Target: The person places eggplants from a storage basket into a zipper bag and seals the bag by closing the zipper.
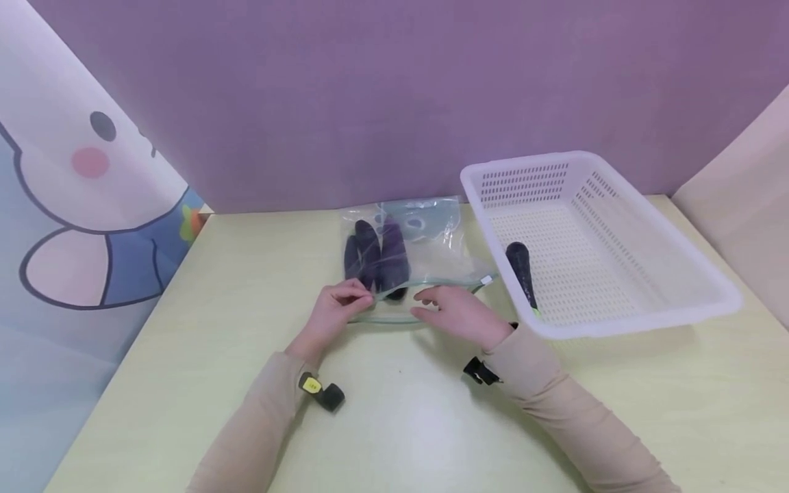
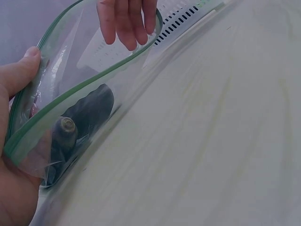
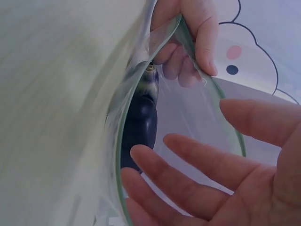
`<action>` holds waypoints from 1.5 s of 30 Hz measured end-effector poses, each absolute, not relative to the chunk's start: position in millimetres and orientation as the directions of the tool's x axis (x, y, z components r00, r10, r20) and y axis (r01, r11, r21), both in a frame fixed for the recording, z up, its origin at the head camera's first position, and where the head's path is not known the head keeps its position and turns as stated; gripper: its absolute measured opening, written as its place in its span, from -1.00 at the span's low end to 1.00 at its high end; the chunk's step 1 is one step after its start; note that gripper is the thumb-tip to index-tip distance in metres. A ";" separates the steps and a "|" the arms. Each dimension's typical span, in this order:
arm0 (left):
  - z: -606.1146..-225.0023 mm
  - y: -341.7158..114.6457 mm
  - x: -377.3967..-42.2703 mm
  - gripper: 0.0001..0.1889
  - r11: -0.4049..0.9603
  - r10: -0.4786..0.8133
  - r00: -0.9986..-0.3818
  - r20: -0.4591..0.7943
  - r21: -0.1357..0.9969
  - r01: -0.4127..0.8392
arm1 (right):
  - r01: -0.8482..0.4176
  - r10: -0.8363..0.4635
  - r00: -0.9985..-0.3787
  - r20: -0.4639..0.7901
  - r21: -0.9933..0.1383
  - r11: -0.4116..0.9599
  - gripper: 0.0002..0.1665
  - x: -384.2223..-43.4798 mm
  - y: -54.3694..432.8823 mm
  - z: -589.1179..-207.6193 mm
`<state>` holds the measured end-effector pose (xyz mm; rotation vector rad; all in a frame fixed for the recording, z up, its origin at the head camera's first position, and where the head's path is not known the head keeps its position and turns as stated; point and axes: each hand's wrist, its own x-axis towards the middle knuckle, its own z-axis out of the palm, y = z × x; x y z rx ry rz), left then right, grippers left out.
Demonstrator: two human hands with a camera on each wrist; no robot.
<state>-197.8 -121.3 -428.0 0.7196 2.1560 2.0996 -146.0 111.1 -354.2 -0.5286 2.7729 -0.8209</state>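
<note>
A clear zip bag (image 1: 440, 257) with a green-edged mouth lies on the table, its opening towards me. Several dark purple eggplants (image 1: 393, 253) are inside, on its left side. My left hand (image 1: 337, 307) holds the left corner of the mouth between thumb and fingers. At the right part of the mouth is my right hand (image 1: 457, 315), its fingers spread and loosely bent, with nothing in them. In the right wrist view the fingertips (image 3: 140, 153) overlap the bag's gaping mouth. One eggplant (image 2: 66, 134) shows its stem end close to the opening.
A white perforated plastic basket (image 1: 684, 257) stands on the right, close beside the bag. One dark eggplant (image 1: 520, 267) with a green tip lies along its left wall. Behind the table (image 1: 394, 411) rises a purple backdrop (image 1: 394, 103); a cartoon-printed cloth (image 1: 68, 260) hangs at the left.
</note>
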 end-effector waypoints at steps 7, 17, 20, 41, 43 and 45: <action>-427.4 -121.7 -198.4 -0.81 -0.008 0.350 -0.900 0.260 0.962 0.274 | -0.283 -0.367 -0.928 -0.068 -0.512 0.811 -0.52 -139.4 107.9 -347.3; -426.2 -121.0 -202.5 -0.85 -0.027 0.347 -0.899 0.269 0.961 0.277 | -0.316 -0.375 -0.926 -0.042 -0.458 0.831 -0.52 -130.5 110.2 -334.0; -426.5 -120.7 -202.7 -0.73 -0.032 0.351 -0.896 0.271 0.960 0.277 | -0.314 -0.372 -0.928 -0.034 -0.469 0.826 -0.52 -127.3 113.2 -329.7; -426.8 -121.2 -201.9 -0.96 -0.026 0.356 -0.895 0.268 0.960 0.278 | -0.343 -0.374 -0.925 0.064 -0.559 0.755 -0.60 -119.8 129.0 -310.9; -427.4 -121.8 -201.0 -0.91 -0.017 0.355 -0.895 0.269 0.960 0.281 | -0.347 -0.370 -0.926 0.074 -0.556 0.755 -0.61 -118.5 130.4 -308.8; -428.5 -122.6 -200.1 -0.86 -0.012 0.354 -0.895 0.273 0.958 0.287 | -0.351 -0.368 -0.926 0.084 -0.553 0.756 -0.63 -117.4 131.8 -306.8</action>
